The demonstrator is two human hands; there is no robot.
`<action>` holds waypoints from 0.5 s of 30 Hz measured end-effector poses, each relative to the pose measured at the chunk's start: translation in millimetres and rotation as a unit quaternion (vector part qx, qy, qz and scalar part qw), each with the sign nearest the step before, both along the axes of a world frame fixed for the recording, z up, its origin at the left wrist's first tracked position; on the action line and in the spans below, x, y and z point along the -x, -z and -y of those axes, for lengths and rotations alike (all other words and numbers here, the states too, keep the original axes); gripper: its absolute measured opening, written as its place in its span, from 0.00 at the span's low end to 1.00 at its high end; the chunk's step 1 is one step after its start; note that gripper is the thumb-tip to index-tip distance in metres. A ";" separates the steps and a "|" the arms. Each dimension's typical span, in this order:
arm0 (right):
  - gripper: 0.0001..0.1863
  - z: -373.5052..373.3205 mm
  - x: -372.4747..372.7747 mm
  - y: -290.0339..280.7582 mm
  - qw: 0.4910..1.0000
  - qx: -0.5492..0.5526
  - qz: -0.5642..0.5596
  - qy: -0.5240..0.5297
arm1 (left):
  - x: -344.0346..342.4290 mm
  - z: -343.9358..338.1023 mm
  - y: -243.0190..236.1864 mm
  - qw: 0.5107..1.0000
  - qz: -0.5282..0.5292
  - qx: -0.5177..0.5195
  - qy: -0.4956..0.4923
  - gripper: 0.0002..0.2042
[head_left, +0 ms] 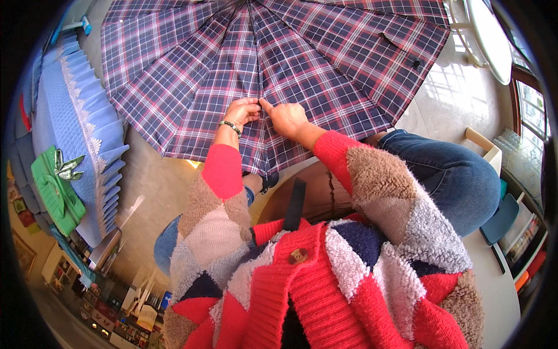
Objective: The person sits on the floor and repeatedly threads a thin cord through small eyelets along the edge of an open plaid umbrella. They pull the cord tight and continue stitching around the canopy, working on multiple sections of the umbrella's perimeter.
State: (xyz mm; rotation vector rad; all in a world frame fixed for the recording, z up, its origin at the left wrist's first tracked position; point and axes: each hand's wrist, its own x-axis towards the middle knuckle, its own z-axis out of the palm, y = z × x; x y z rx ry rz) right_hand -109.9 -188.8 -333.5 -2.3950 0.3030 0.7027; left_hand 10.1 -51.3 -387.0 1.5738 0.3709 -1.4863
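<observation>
An opened umbrella [226, 64] in dark navy, red and white plaid spreads across the upper middle, its ribs fanning out from a hub at the top edge. My left hand [243, 113], with a beaded bracelet on the wrist, is closed in a pinch at one dark rib. Right beside it, my right hand [286, 119] is closed too, its index finger reaching to the same rib and the other fingers curled under. Both sets of fingertips meet the rib partway between hub and rim. Whatever small part lies between the fingertips is hidden.
A bed with a blue ruffled cover [81, 128] stands at the left, a green bag-like item [57, 189] on it. My knee [442, 174] in jeans is close to the umbrella's right rim. Shelving [520, 238] and a window [530, 107] line the right side.
</observation>
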 end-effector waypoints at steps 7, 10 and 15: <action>0.26 7.6 1.0 0.9 0.999 0.018 -0.023 -0.025 | 3.7 11.2 -3.0 1.000 0.002 0.006 0.013 0.14; 0.24 10.5 3.1 -0.5 0.999 0.016 -0.026 -0.017 | 4.6 14.5 -3.4 1.000 -0.003 0.015 0.014 0.14; 0.22 16.5 5.9 -4.3 1.000 0.022 -0.003 -0.021 | 5.8 19.8 -4.9 1.000 0.000 0.020 0.022 0.15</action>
